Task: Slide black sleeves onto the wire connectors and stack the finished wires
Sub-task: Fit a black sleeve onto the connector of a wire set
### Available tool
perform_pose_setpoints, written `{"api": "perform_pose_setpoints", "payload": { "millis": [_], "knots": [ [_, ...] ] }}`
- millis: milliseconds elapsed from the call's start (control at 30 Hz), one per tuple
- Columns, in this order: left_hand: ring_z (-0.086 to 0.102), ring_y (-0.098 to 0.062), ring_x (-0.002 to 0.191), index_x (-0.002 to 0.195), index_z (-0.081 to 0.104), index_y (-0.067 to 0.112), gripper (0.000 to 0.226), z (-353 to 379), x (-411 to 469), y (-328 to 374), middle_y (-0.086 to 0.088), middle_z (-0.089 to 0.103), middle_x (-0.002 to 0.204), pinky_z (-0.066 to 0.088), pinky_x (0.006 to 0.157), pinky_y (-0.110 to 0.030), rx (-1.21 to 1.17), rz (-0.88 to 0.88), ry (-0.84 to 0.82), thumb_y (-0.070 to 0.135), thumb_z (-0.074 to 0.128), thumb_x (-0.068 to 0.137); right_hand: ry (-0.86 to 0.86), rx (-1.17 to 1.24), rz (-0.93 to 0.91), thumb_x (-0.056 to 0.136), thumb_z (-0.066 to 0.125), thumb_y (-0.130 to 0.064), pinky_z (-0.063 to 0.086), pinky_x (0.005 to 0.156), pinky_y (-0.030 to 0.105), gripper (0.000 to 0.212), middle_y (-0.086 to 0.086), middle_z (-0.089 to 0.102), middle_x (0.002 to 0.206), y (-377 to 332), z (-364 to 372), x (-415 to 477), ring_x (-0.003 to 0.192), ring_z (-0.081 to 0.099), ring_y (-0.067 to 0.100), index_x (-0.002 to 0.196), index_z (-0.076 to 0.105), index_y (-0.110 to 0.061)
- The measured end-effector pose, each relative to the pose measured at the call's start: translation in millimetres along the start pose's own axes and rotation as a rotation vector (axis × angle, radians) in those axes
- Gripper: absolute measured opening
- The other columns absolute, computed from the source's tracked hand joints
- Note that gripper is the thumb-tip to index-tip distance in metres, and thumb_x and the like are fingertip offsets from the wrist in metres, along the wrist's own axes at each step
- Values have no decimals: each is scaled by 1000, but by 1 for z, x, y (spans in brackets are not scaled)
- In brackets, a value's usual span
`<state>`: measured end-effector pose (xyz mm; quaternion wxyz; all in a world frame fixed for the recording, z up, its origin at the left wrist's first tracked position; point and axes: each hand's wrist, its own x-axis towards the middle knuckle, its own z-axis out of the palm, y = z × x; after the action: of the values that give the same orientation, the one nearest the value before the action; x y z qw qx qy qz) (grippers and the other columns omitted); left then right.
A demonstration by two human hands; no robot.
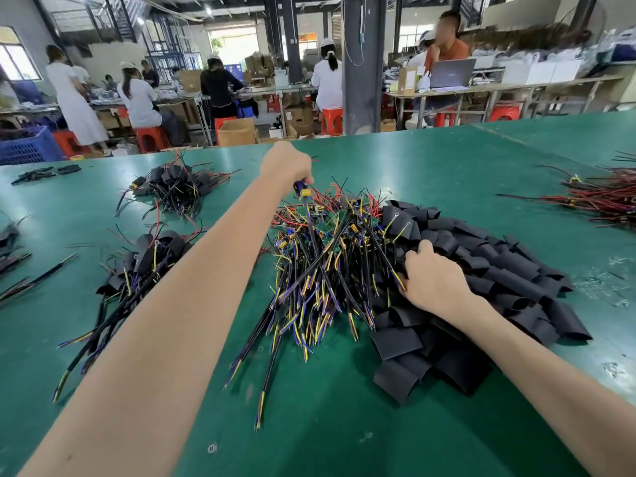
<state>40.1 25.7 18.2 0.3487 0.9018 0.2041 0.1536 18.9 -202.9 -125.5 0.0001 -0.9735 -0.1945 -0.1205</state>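
The left hand's (287, 165) back hides its fingers holding a connector (304, 191); the right hand's (432, 278) fingertips are buried among black sleeves (481, 270). Red wires (605, 201) leave the right edge.

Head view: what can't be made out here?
All head view.
- Right hand: fingertips buried in the black sleeves; whether it holds one, unclear.
- Left hand: its back hides the fingers pinching the connector.
- Red wire bundle: cut off by right edge.
- Far benches: too small, blurred.

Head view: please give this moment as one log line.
left hand grips wire | right hand touches black sleeves | finished stacks left
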Motion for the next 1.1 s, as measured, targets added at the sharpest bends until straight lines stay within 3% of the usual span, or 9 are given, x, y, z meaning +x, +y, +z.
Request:
{"api": "perform_pose_setpoints", "payload": {
  "millis": [33, 100, 200, 333, 433, 567, 667, 867, 1100],
  "knots": [
    [58, -23, 86, 83, 61, 0, 2, -7, -2, 1, -16, 64, 100, 49, 81, -34, -40, 11, 29, 2, 61, 82, 11, -7, -8, 93, 48, -37, 33, 60, 31, 32, 13, 42, 111, -1, -1, 0, 85, 60, 30, 101, 50, -7],
    [61, -25, 89, 102, 66, -6, 23, -23, -6, 5, -19, 67, 106, 48, 83, -33, -108, 37, 103, 3, 59, 82, 30, -18, -18, 91, 49, -41, 33, 61, 31, 36, 12, 44, 110, -2, -3, 0, 88, 59, 30, 101, 52, -7],
    [67, -23, 94, 97, 71, 5, 18, -53, -16, 17, -10, 70, 97, 54, 84, -32, -44, 150, 233, 7, 56, 87, 34, -14, -26, 88, 49, -46, 39, 71, 35, 43, 12, 47, 110, -2, -5, 1, 98, 56, 31, 107, 52, -7],
    [50, 0, 54, 101, 68, 16, 23, -93, -48, 35, 11, 57, 72, 40, 43, -9, 57, 452, 411, 15, 45, 98, 67, -45, 2, 85, 48, -49, 40, 84, 38, 48, 11, 51, 112, 0, -3, 1, 106, 52, 31, 109, 52, -7],
    [40, 2, 38, 95, 69, 17, 21, -104, -77, 23, 12, 54, 63, 32, 36, -10, 137, 644, 323, 21, 48, 98, 78, -47, 70, 82, 51, -45, 38, 87, 39, 48, 10, 54, 114, 3, -6, 3, 110, 51, 30, 111, 52, -6],
    [50, -11, 58, 91, 71, 13, 19, -70, -97, -38, -1, 63, 70, 36, 57, -17, 329, 735, 210, 20, 53, 95, 141, 17, 186, 78, 57, -37, 42, 85, 40, 47, 14, 56, 111, 15, -20, 7, 108, 53, 32, 109, 50, -3],
    [61, -23, 77, 92, 71, 12, 17, -36, -111, -83, -2, 70, 83, 44, 74, -30, 271, 702, 212, 19, 56, 94, 233, 181, 139, 79, 62, -28, 43, 85, 42, 41, 18, 54, 107, 16, -24, 9, 104, 51, 35, 105, 48, 0],
    [60, -27, 80, 93, 70, 7, 19, 3, -125, -108, -3, 71, 91, 44, 75, -38, 104, 667, 395, 19, 55, 91, 433, 594, -104, 78, 70, -13, 40, 79, 34, 29, 10, 57, 100, -7, -31, 0, 88, 55, 27, 102, 57, -5],
    [48, -18, 75, 94, 69, 5, 27, 18, -137, -114, -4, 69, 83, 36, 70, -35, 61, 733, 502, 22, 49, 94, 396, 691, -267, 77, 72, -14, 48, 83, 35, 29, 0, 60, 98, -23, -28, -10, 87, 58, 19, 104, 61, -11]
  ]
}}
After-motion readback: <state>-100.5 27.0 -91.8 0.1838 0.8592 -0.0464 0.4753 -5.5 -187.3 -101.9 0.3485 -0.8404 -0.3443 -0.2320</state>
